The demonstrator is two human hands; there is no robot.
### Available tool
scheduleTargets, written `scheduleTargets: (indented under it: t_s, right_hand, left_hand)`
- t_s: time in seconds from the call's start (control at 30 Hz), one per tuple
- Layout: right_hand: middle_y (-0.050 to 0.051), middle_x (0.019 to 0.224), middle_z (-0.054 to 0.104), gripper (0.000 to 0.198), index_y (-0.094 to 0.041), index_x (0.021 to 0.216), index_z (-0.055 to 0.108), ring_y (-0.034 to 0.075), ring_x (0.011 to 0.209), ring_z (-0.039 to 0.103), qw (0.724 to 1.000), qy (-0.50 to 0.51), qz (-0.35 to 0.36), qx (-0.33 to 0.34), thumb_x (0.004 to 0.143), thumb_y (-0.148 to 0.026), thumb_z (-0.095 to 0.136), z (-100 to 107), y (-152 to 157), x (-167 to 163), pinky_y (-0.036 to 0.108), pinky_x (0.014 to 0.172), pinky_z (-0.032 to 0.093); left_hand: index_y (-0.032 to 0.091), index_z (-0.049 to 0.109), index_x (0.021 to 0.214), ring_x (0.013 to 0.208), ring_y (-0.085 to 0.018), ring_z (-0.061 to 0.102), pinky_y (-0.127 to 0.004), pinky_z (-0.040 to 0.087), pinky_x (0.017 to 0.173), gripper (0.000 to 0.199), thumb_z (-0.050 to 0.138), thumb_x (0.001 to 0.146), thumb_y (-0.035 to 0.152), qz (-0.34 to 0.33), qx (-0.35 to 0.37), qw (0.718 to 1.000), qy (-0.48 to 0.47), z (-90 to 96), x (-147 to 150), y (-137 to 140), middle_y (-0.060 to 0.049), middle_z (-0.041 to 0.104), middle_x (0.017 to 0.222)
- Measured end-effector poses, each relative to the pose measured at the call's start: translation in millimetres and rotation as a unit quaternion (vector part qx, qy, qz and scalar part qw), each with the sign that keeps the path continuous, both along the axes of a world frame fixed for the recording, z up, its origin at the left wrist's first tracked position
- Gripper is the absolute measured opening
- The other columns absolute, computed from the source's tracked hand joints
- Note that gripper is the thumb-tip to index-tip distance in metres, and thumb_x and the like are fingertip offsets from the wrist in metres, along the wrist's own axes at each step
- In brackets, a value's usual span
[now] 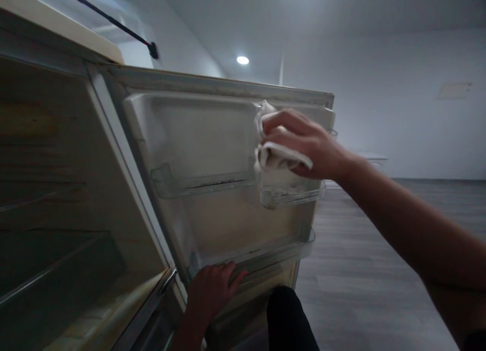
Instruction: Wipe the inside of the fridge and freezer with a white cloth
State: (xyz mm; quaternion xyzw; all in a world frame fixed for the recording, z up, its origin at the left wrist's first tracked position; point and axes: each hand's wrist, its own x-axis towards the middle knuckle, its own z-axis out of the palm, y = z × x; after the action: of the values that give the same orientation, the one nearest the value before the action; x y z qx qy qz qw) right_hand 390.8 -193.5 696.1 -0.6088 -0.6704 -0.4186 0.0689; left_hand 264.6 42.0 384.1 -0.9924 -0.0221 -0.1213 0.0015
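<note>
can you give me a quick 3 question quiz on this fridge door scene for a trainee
1. True or false: the right hand presses a white cloth against the inside of the open fridge door.
2. Where does the left hand rest? A) on the ceiling light B) on the lowest door shelf C) on the cloth
3. Fill in: the clear door shelves hold ____ items.

Key: 1 true; 2 B; 3 no

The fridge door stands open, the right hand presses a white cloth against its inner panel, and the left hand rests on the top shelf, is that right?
Not quite: the head view shows the left hand on the lowest door shelf. The rest holds: fridge door open, right hand pressing the white cloth.
</note>
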Motion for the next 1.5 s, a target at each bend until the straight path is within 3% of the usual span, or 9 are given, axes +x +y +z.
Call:
scheduleTargets:
  t_s: [0.13,0.27,0.4,0.53,0.73,0.9,1.07,1.37,1.5]
  right_hand:
    - [0.012,0.131,0.053,0.045,-0.019,0.108,0.065,0.031,0.136,0.043,0.993,-0.087,0.013,-0.083,0.093,-0.059,0.053,-28.7,-8.1,13.2,0.059,0.121,0.025]
    - [0.013,0.13,0.052,0.043,-0.018,0.108,0.065,0.03,0.13,0.048,0.998,-0.064,0.008,-0.018,0.093,-0.058,0.057,-30.3,-10.3,13.4,0.055,0.115,0.037]
    - [0.014,0.128,0.057,0.035,-0.018,0.125,0.056,0.028,0.117,0.057,0.985,-0.042,-0.132,0.103,0.097,-0.039,0.055,-20.5,0.8,-3.4,0.042,0.092,0.053]
    - [0.014,0.114,0.067,0.04,-0.016,0.131,0.049,0.026,0.091,0.065,0.953,-0.048,-0.295,0.051,0.095,-0.033,0.055,-12.2,2.1,-19.8,0.035,0.073,0.051]
    - [0.016,0.114,0.066,0.041,-0.013,0.132,0.047,0.027,0.094,0.064,0.922,-0.063,-0.382,0.026,0.093,-0.023,0.056,-12.1,-4.6,-23.0,0.039,0.082,0.046]
    - [0.022,0.129,0.058,0.047,-0.009,0.137,0.043,0.031,0.108,0.059,0.934,-0.076,-0.343,0.066,0.093,-0.022,0.054,-19.3,27.5,-2.7,0.042,0.088,0.044]
    - [0.019,0.118,0.064,0.041,-0.012,0.133,0.049,0.03,0.105,0.06,0.95,-0.056,-0.278,0.133,0.093,-0.019,0.047,-26.3,37.8,17.7,0.046,0.094,0.042]
    - [0.016,0.104,0.067,0.035,-0.013,0.123,0.056,0.028,0.101,0.062,0.921,-0.066,-0.366,0.114,0.09,-0.021,0.045,-28.6,-55.3,57.2,0.048,0.106,0.039]
    - [0.019,0.104,0.068,0.034,-0.019,0.118,0.059,0.028,0.1,0.063,0.948,-0.117,-0.268,0.127,0.092,-0.034,0.042,-33.4,-96.8,81.0,0.043,0.098,0.046]
  left_hand:
    - [0.024,0.073,0.107,0.091,-0.027,0.073,-0.04,0.054,0.083,0.054,0.034,0.1,0.061,-0.014,-0.001,1.0,-0.017,-3.3,-4.6,3.7,-0.008,0.078,0.097]
    - [0.026,0.075,0.106,0.092,-0.028,0.073,-0.043,0.056,0.084,0.051,0.039,0.098,0.061,-0.026,-0.013,0.999,-0.026,-10.0,-11.7,13.2,-0.008,0.078,0.099]
    - [0.027,0.076,0.104,0.089,-0.027,0.074,-0.043,0.057,0.081,0.046,0.045,0.096,0.06,-0.05,-0.009,0.998,-0.039,-17.5,-17.6,24.7,-0.008,0.079,0.097]
    - [0.027,0.076,0.1,0.085,-0.026,0.074,-0.042,0.058,0.079,0.045,0.045,0.096,0.06,-0.067,0.005,0.997,-0.039,-19.3,-21.7,29.2,-0.007,0.079,0.095]
    - [0.027,0.076,0.107,0.094,-0.028,0.073,-0.044,0.056,0.086,0.05,0.042,0.096,0.062,-0.026,-0.028,0.999,-0.005,-5.8,-18.1,15.1,-0.007,0.078,0.103]
    - [0.024,0.074,0.102,0.092,-0.026,0.073,-0.039,0.053,0.083,0.053,0.035,0.099,0.06,-0.004,-0.041,0.999,0.032,7.9,-9.2,0.6,-0.008,0.078,0.095]
    - [0.023,0.072,0.106,0.093,-0.028,0.073,-0.041,0.052,0.084,0.052,0.035,0.1,0.058,-0.005,-0.041,0.999,0.011,5.2,-4.5,-2.2,-0.009,0.077,0.098]
    - [0.023,0.073,0.107,0.093,-0.028,0.073,-0.041,0.052,0.084,0.051,0.035,0.1,0.057,-0.016,-0.042,0.999,0.023,4.4,-6.0,0.3,-0.009,0.077,0.099]
    - [0.025,0.074,0.105,0.096,-0.027,0.072,-0.041,0.051,0.087,0.048,0.039,0.1,0.056,-0.021,-0.047,0.998,0.025,1.5,-9.8,4.2,-0.009,0.077,0.103]
